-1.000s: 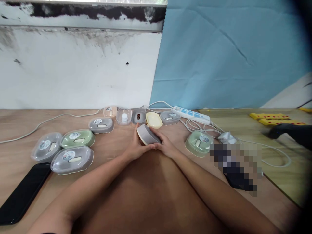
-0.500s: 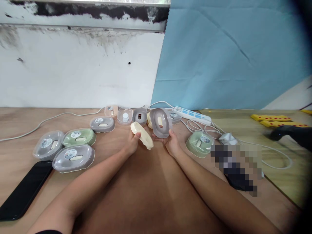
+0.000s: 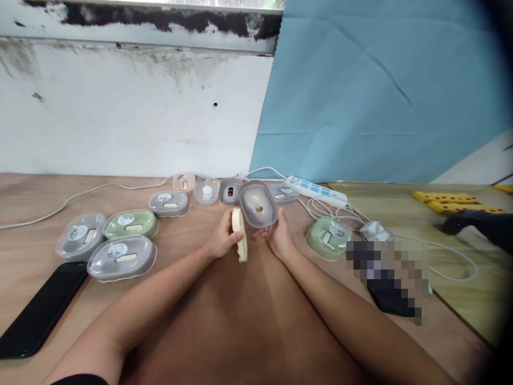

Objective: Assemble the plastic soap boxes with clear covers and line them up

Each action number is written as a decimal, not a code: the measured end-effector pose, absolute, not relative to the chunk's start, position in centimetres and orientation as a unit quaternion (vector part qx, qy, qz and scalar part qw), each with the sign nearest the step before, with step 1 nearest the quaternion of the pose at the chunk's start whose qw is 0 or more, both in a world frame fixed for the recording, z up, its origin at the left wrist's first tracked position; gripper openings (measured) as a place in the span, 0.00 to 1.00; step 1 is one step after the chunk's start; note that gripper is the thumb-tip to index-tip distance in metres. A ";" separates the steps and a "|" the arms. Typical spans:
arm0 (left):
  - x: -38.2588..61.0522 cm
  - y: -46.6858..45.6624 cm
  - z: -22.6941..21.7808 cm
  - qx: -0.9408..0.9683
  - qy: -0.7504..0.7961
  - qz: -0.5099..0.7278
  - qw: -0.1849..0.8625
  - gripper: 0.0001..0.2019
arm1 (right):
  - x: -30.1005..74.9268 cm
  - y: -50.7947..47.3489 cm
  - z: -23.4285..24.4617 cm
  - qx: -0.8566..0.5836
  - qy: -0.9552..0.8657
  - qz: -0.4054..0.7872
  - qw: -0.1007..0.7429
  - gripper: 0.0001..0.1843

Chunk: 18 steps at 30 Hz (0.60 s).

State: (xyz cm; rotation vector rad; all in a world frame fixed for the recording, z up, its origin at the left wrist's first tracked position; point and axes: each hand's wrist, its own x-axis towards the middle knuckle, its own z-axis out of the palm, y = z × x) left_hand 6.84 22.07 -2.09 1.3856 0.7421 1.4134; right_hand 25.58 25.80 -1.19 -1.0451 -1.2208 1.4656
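Head view: cream tray (image 3: pixel 240 234) edge-up in left hand's (image 3: pixel 222 242) grasp, gray dish (image 3: pixel 257 203) gripped by right hand (image 3: pixel 279 239).

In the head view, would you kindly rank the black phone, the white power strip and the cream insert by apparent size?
1. black phone, though it lies nearest the camera.
2. white power strip.
3. cream insert, seen edge-on in the left hand.

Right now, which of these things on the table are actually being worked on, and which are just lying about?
In hand:
left hand holds cream insert
right hand holds grey dish

Lying about:
lidded soap boxes
green box
power strip
black phone
yellow strips
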 end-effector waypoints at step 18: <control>6.5 24.1 -2.2 0.376 0.333 0.706 0.500 0.40 | 20.2 31.2 4.1 -0.506 -0.484 0.533 0.475 0.20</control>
